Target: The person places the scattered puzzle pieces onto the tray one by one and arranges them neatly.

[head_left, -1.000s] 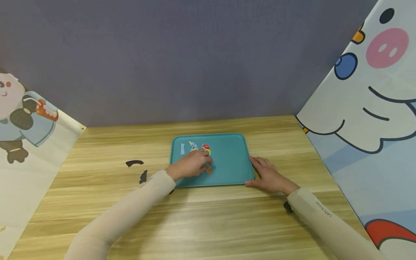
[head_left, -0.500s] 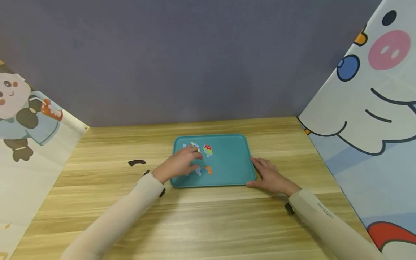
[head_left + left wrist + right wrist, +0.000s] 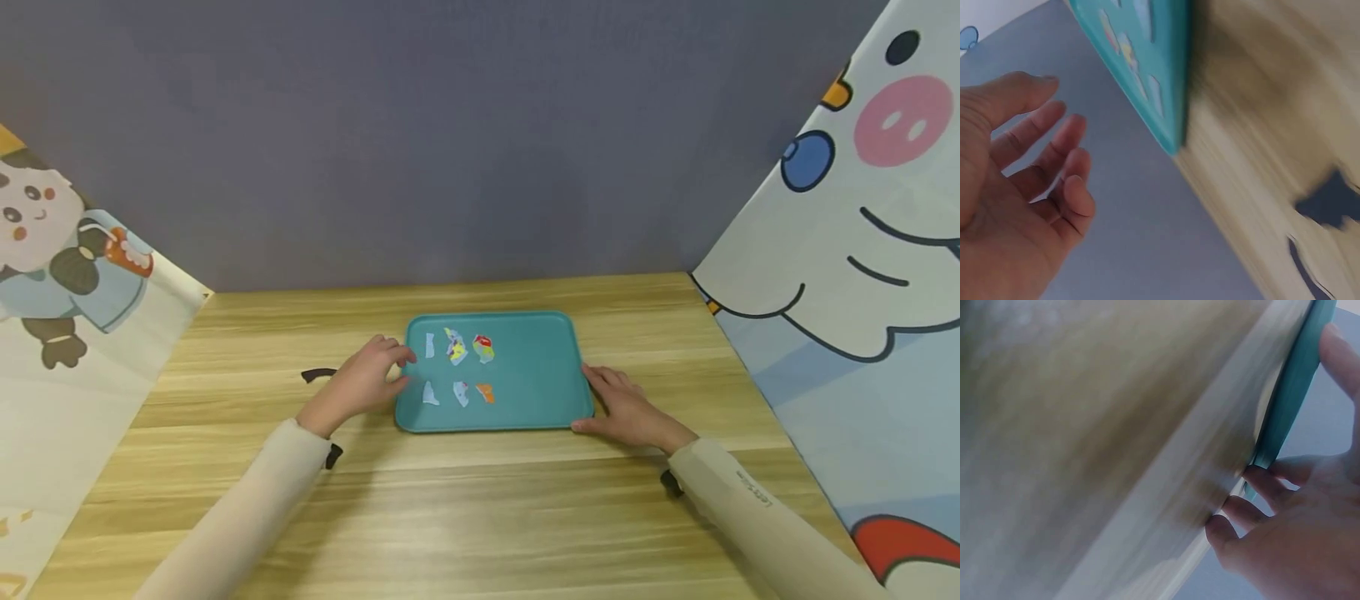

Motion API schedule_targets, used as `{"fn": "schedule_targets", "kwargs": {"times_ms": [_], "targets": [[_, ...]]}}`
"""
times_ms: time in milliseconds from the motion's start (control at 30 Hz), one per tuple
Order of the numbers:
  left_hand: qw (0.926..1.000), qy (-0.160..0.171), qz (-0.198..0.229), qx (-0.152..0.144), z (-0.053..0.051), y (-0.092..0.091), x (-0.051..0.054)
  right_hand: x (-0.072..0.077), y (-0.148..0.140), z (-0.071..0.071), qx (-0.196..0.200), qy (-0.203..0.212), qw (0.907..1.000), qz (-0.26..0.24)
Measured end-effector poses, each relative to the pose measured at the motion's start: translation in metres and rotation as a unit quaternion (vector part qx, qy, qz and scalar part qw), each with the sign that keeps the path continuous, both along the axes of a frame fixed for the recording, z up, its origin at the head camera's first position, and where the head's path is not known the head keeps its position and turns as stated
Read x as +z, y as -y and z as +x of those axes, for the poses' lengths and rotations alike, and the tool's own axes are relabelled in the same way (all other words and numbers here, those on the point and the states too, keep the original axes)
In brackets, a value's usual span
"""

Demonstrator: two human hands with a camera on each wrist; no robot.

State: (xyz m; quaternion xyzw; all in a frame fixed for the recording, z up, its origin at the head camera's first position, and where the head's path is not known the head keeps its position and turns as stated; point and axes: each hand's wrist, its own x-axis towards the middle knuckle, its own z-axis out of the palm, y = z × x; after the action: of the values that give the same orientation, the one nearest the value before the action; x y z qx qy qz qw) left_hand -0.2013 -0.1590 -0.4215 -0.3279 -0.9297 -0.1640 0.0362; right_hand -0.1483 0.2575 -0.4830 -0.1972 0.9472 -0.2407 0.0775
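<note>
Tray (image 3: 532, 371) holds six pieces (image 3: 457, 352). The left hand (image 3: 358, 379) is relaxed and empty; the right hand (image 3: 626, 408), spread, touches the tray.

Six pieces (image 3: 457, 349) lie on the left half of the tray (image 3: 534, 371); left hand (image 3: 360, 377) is at its left edge, right hand (image 3: 624, 407) at its right.

The right sleeve (image 3: 750, 512) bears small lettering, apparently "LetsSlim".

Left fingers (image 3: 1027, 132) curve loosely, right fingers (image 3: 1266, 487) slightly spread.
</note>
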Motion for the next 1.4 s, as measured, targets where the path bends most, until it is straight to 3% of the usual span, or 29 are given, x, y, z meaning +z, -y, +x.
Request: {"fn": "schedule_targets", "kwargs": {"times_ms": [333, 500, 667, 1000, 1400], "targets": [[0.9950, 0.076, -0.028, 0.059, 0.017, 0.057, -0.012, 0.000, -0.005, 0.001, -0.002, 0.001, 1.0000, -0.002], [0.9896, 0.114, -0.042, 0.078, 0.020, 0.073, -0.018, -0.002, -0.006, 0.001, -0.003, 0.000, 1.0000, -0.004], [0.9863, 0.137, -0.041, 0.083, 0.020, 0.078, -0.021, -0.002, -0.005, 0.000, -0.003, 0.000, 1.0000, -0.004], [0.9834, 0.138, -0.035, 0.113, 0.018, 0.079, -0.027, -0.001, -0.003, -0.002, 0.001, -0.004, 1.0000, 0.000], [0.9752, 0.168, -0.068, 0.127, 0.018, 0.079, -0.030, 0.000, -0.002, -0.001, 0.006, -0.003, 1.0000, -0.001]]}}
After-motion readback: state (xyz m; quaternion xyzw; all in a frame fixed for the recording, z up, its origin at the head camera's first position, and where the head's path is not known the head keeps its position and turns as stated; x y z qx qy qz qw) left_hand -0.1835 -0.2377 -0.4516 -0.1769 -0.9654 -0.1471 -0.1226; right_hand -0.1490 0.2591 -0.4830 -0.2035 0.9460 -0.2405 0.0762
